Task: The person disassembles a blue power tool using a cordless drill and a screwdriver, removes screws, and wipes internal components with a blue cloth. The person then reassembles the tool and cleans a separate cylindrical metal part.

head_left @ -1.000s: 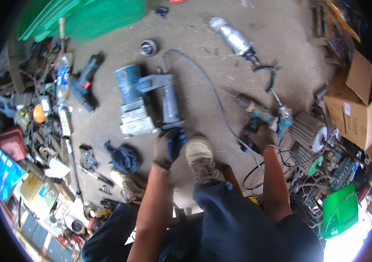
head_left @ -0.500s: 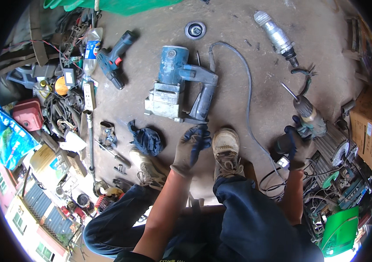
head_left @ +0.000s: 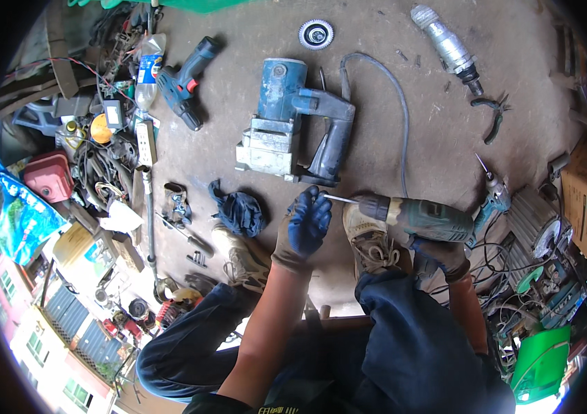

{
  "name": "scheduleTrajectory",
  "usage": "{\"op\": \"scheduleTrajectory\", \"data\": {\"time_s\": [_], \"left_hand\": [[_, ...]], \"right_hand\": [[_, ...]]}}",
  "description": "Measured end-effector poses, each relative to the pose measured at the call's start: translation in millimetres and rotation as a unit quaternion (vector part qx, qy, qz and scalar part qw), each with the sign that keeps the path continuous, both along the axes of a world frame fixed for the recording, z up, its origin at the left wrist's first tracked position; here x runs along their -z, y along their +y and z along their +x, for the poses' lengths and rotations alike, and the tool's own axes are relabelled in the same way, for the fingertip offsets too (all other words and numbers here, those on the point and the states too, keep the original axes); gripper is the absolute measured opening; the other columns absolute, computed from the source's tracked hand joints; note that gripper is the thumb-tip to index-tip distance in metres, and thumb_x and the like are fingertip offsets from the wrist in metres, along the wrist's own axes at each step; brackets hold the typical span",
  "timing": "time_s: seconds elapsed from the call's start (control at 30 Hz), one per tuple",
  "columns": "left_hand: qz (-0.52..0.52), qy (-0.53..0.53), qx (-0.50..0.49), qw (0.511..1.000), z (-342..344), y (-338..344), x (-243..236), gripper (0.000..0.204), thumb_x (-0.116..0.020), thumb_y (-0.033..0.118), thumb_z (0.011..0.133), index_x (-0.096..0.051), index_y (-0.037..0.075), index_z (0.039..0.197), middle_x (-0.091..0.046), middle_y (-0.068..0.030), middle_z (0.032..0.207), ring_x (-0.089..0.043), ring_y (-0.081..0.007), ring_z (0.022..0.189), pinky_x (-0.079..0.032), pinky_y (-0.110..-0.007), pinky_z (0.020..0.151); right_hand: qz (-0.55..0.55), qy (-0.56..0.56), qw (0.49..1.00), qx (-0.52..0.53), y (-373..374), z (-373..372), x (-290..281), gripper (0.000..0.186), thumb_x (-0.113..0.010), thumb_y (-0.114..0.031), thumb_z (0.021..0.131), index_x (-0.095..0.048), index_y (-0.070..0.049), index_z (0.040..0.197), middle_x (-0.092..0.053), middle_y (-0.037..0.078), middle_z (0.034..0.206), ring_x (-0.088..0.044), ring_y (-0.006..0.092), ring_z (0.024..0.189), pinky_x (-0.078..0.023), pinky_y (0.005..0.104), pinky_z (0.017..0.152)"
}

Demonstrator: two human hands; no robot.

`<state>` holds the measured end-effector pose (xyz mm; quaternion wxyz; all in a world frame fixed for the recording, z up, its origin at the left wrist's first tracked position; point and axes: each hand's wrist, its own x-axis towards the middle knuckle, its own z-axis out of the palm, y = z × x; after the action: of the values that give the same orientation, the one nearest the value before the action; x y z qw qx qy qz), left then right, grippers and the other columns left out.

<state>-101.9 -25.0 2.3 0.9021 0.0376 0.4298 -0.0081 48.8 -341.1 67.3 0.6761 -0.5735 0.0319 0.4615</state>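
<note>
My gloved left hand (head_left: 302, 222) is closed at the tip of a slim metal bit (head_left: 340, 199). The bit sticks leftward from a teal-and-black drill (head_left: 426, 218), held level above my right shoe (head_left: 364, 245) by my gloved right hand (head_left: 438, 255), which grips it low on the handle. Just above my left hand lies a heavy blue-and-silver corded power tool (head_left: 281, 90) with a cable looping from its handle. A crumpled dark cloth (head_left: 238, 214) is to the left of my left hand. A second teal tool (head_left: 497, 193) lies behind the held drill.
A cordless drill (head_left: 186, 90), toothed ring (head_left: 315, 34), silver cylindrical tool (head_left: 438, 41) and pliers (head_left: 492, 114) lie on the floor (head_left: 376, 124). Cluttered parts and a bottle (head_left: 148, 76) line the left; a finned motor (head_left: 531, 221) and cardboard box (head_left: 582, 193) stand right.
My right hand has raised the drill from beside the motor and swung its bit leftward. My left hand, earlier at the corded tool's lower end, is now at the bit's tip.
</note>
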Motion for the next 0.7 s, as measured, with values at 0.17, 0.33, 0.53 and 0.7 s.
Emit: {"op": "scheduleTrajectory", "data": {"time_s": [0.17,0.33,0.53,0.7], "left_hand": [[-0.018,0.045,-0.03,0.998,6.0,-6.8,-1.7,0.035,-0.056,0.03,0.105,-0.056,0.011,0.135,-0.067,-0.0057,0.124,-0.066,-0.0187,0.106,-0.056,-0.03,0.085],[-0.031,0.043,-0.047,0.998,5.9,-10.9,-0.4,0.035,-0.055,0.03,0.106,-0.056,0.011,0.135,-0.067,-0.0046,0.123,-0.067,-0.0174,0.104,-0.057,-0.029,0.082],[0.0,0.058,-0.029,0.998,13.6,-11.3,-3.5,0.032,-0.054,0.027,0.106,-0.06,0.006,0.13,-0.069,-0.0063,0.117,-0.068,-0.0182,0.101,-0.058,-0.029,0.083],[0.063,0.074,0.012,0.995,24.4,-8.0,-15.0,0.033,-0.05,0.022,0.108,-0.059,0.001,0.131,-0.068,-0.0111,0.123,-0.067,-0.0202,0.106,-0.057,-0.029,0.088]], "right_hand": [[0.005,-0.009,1.0,0.016,9.7,-5.6,2.5,0.069,-0.079,0.006,0.074,-0.055,-0.002,0.137,-0.065,0.016,0.132,-0.065,0.0292,0.119,-0.054,0.0443,0.104],[-0.01,-0.003,1.0,0.001,10.9,-4.1,1.3,0.071,-0.077,0.006,0.072,-0.054,-0.002,0.139,-0.065,0.016,0.132,-0.064,0.03,0.121,-0.053,0.0449,0.105],[-0.029,-0.08,0.995,-0.048,10.0,-4.2,1.3,0.065,-0.078,0.004,0.075,-0.056,-0.003,0.136,-0.065,0.015,0.132,-0.065,0.0261,0.118,-0.053,0.0412,0.104],[-0.037,-0.175,0.982,-0.068,12.3,-12.3,8.0,0.062,-0.08,0.001,0.076,-0.058,-0.003,0.133,-0.063,0.013,0.133,-0.066,0.0235,0.115,-0.056,0.0394,0.099]]}}
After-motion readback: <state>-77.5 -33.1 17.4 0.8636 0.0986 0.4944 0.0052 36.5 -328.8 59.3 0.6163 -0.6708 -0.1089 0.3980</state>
